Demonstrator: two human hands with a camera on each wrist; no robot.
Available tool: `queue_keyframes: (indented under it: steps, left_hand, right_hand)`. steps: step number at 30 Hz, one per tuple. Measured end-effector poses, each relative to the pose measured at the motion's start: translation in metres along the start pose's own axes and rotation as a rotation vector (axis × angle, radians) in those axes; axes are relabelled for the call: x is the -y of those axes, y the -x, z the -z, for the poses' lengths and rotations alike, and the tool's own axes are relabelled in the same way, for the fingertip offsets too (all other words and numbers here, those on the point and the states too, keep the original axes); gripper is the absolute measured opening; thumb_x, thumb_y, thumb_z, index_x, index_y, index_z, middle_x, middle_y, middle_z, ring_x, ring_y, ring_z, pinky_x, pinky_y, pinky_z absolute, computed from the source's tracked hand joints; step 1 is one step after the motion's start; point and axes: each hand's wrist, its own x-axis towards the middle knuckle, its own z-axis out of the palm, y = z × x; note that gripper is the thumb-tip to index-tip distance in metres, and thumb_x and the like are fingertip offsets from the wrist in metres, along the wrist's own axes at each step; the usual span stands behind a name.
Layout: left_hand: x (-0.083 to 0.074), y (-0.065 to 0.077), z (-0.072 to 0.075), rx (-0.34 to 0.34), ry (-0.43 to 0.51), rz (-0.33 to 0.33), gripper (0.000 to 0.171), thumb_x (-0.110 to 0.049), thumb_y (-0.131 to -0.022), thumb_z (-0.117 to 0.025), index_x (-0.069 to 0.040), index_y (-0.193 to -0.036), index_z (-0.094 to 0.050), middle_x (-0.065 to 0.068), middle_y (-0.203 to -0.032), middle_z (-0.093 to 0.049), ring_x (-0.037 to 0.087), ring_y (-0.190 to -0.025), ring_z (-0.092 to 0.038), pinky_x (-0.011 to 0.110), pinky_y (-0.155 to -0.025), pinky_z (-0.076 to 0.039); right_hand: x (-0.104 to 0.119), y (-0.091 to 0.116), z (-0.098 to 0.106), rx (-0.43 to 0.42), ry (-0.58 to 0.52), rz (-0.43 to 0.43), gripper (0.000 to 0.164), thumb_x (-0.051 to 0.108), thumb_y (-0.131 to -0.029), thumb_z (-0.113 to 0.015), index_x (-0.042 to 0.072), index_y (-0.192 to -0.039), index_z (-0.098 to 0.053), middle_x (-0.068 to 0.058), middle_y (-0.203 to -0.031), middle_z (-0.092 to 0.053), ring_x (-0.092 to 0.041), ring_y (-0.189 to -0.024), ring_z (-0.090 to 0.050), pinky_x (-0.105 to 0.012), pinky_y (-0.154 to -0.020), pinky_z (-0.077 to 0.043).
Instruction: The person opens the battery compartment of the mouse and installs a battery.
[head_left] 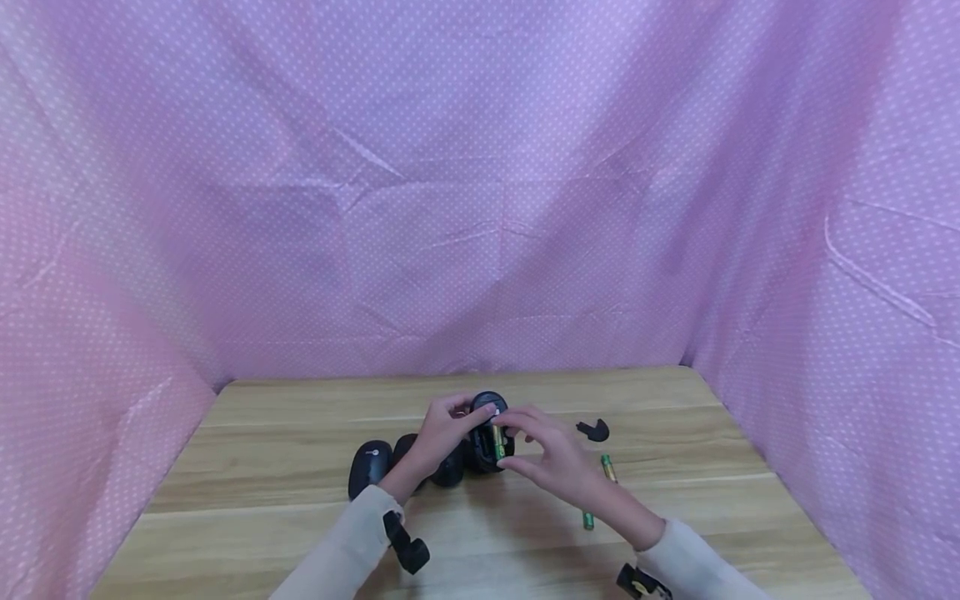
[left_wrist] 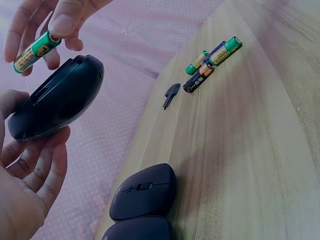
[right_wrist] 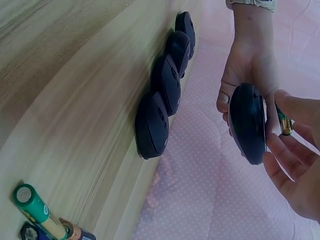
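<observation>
In the left wrist view my left hand (left_wrist: 25, 195) grips a black computer mouse (left_wrist: 62, 102) above the table, fingers beneath it. Its underside is turned to my right hand, and the head view shows an uncovered battery slot. My right hand (head_left: 555, 458) pinches a green-and-gold battery (left_wrist: 36, 52) between thumb and fingers. The battery is held slantwise just off the slot side of the mouse in the left wrist view. From the right wrist, fingers partly cover the same battery (right_wrist: 285, 122) beside the mouse (right_wrist: 247, 125).
Several other black mice (right_wrist: 152, 127) stand in a row on the wooden table (head_left: 300, 458). To the right lie a small black cover piece (left_wrist: 171, 94) and several loose batteries, among them a green-and-gold one (left_wrist: 226, 50) and a black-and-copper one (left_wrist: 198, 77). Pink dotted cloth (head_left: 480, 208) hangs around the table.
</observation>
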Motion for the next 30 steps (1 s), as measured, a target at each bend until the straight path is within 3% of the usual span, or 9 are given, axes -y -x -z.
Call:
queue_keyframes:
  steps: [6, 14, 24, 27, 30]
  left_hand:
    - [0.0007, -0.001, -0.0006, -0.005, -0.012, -0.01, 0.024, -0.032, -0.095, -0.073, -0.012, -0.107, -0.076, -0.002, -0.087, -0.066, 0.01, -0.077, -0.059, 0.028, -0.065, -0.055]
    - [0.0017, -0.0023, -0.0008, -0.009, -0.023, -0.018, 0.025, -0.03, -0.095, -0.073, -0.008, -0.105, -0.076, -0.002, -0.084, -0.063, 0.01, -0.074, -0.058, 0.028, -0.064, -0.055]
    - [-0.0007, 0.0007, -0.0024, -0.028, -0.017, 0.016, 0.026, -0.027, -0.095, -0.073, -0.007, -0.112, -0.075, -0.002, -0.088, -0.064, 0.011, -0.075, -0.057, 0.03, -0.066, -0.055]
    - [0.0003, 0.0023, -0.0012, -0.046, -0.015, 0.023, 0.029, -0.03, -0.094, -0.074, -0.01, -0.116, -0.075, 0.001, -0.091, -0.065, 0.011, -0.077, -0.059, 0.028, -0.068, -0.055]
    - [0.0023, 0.0032, 0.0004, -0.072, -0.012, 0.019, 0.034, -0.033, -0.094, -0.074, -0.012, -0.12, -0.074, 0.004, -0.094, -0.066, 0.012, -0.08, -0.061, 0.027, -0.069, -0.056]
  right_hand:
    - [0.001, -0.001, -0.0018, 0.015, 0.013, 0.014, 0.05, 0.015, -0.081, -0.087, 0.009, -0.126, -0.067, -0.005, -0.126, -0.069, -0.021, -0.106, -0.068, -0.026, -0.081, -0.06]
    - [0.001, 0.0001, -0.0028, 0.034, 0.083, 0.063, 0.051, 0.018, -0.08, -0.088, 0.009, -0.126, -0.069, -0.005, -0.125, -0.071, -0.021, -0.117, -0.068, -0.036, -0.097, -0.059]
    - [0.0024, 0.0025, -0.007, 0.017, 0.2, 0.182, 0.051, 0.017, -0.076, -0.091, 0.006, -0.122, -0.07, -0.007, -0.12, -0.071, -0.021, -0.113, -0.068, -0.033, -0.095, -0.059]
    - [0.0027, 0.0048, -0.0085, 0.014, 0.138, 0.144, 0.049, 0.015, -0.077, -0.09, 0.007, -0.121, -0.071, -0.007, -0.12, -0.07, -0.02, -0.111, -0.068, -0.032, -0.094, -0.06]
    - [0.0041, 0.0072, -0.009, 0.001, 0.056, 0.049, 0.043, 0.015, -0.081, -0.087, 0.009, -0.12, -0.071, -0.006, -0.12, -0.069, -0.018, -0.104, -0.069, -0.03, -0.087, -0.061]
